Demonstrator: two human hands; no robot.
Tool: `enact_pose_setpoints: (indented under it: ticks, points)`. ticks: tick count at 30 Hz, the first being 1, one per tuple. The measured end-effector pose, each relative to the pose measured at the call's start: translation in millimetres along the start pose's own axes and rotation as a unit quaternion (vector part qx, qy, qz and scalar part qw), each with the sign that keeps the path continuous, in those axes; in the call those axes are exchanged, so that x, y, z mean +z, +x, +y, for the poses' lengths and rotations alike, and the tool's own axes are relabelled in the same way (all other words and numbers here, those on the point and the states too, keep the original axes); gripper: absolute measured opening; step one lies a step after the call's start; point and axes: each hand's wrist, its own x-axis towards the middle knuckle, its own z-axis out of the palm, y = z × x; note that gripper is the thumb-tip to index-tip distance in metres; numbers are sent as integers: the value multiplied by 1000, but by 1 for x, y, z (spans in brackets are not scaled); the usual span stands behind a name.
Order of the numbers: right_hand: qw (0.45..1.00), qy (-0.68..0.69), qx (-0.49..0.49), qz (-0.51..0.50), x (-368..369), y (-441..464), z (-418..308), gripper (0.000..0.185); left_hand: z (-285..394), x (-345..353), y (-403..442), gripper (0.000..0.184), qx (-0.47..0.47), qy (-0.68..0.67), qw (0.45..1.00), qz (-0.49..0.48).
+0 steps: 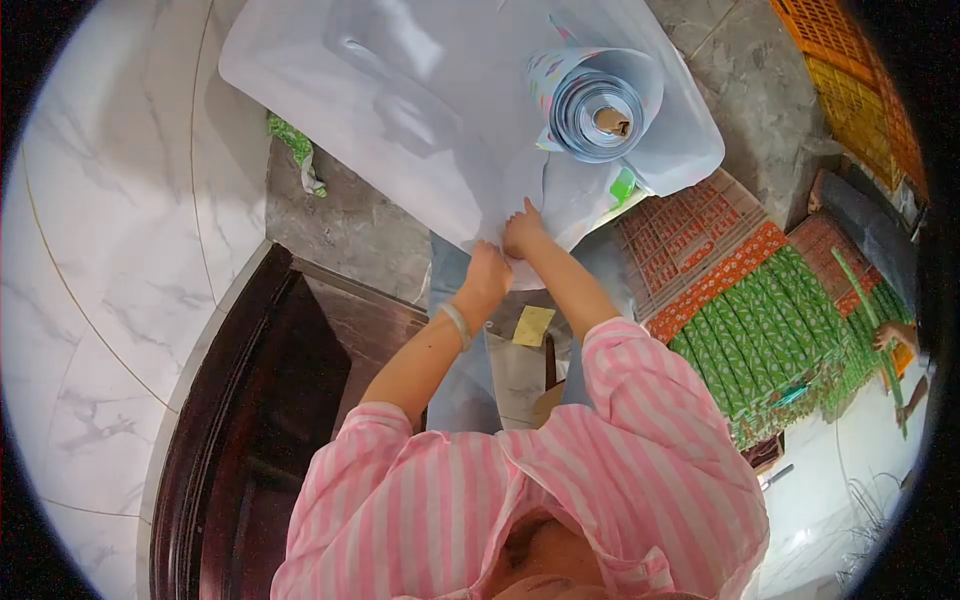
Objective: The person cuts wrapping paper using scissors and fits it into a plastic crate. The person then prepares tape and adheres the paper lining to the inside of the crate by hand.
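White sheet [500,180] over the counter [690,150], near edge pinched in left hand [488,268] and right hand [522,236], close to the patterned roll [597,112]; possible creasing or tearing from uneven pulling.

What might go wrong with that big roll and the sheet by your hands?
The roll seems to stand on its end near the side of the white table, so a bump or tug might tip it off. The pale sheet looks puckered where my left hand and right hand meet, so pulling hard might crease or rip it.
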Motion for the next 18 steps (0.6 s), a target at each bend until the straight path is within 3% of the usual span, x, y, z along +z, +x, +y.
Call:
enact_pose_setpoints:
  ticks: [4,8,14,16,17,18]
  points:
    - [996,67,8,64,18,3,4,50,3,-10,5,25,6,12,995,-94]
    - [996,81,6,38,24,-1,7,52,6,-11,7,24,1,18,996,-91]
    - [995,96,19,31,27,-12,3,53,10,1,2,23,3,44,996,-75]
    - [992,119,42,26,24,-12,2,53,8,19,2,22,3,19,999,27]
    - [992,118,44,26,18,-8,2,53,9,24,5,22,3,18,999,30]
    - [997,43,48,-41,9,0,0,53,10,22,6,22,0,30,999,37]
